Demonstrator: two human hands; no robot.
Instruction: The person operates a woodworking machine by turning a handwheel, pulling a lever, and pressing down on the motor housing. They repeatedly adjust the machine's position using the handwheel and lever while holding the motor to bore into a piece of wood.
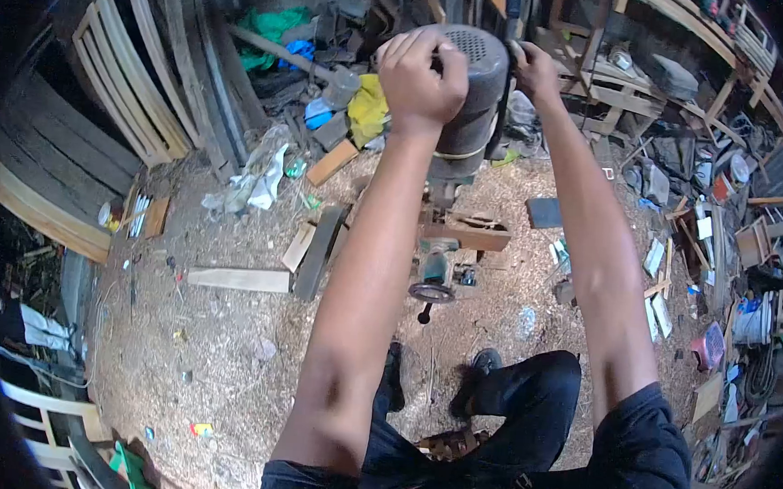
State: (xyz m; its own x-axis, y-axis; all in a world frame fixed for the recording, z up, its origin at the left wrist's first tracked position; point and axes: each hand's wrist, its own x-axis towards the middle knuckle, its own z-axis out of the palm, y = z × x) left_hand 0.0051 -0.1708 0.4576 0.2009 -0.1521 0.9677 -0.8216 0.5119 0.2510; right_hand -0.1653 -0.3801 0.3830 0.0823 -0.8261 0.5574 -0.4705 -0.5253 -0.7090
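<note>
A grey cylindrical motor housing [475, 102] with a perforated top stands upright at the upper middle. My left hand [422, 78] is closed in a fist at the housing's left side; what its curled fingers hold is hidden. On the other side, my right hand [536, 72] is closed round a dark upright bar [505, 99] beside the housing. Below the motor, a brown wooden piece [477, 238] lies across the machine's clamp. Nearer to me are the clamp's round handwheel [432, 293] and a black knob.
Long curved wooden pieces [119, 75] lean at the upper left. Boards [239, 278] lie on the shavings-strewn floor left of the machine. Wood scraps, a pink item [710, 345] and coiled cable line the right side. A pale slatted frame [54, 412] stands at lower left.
</note>
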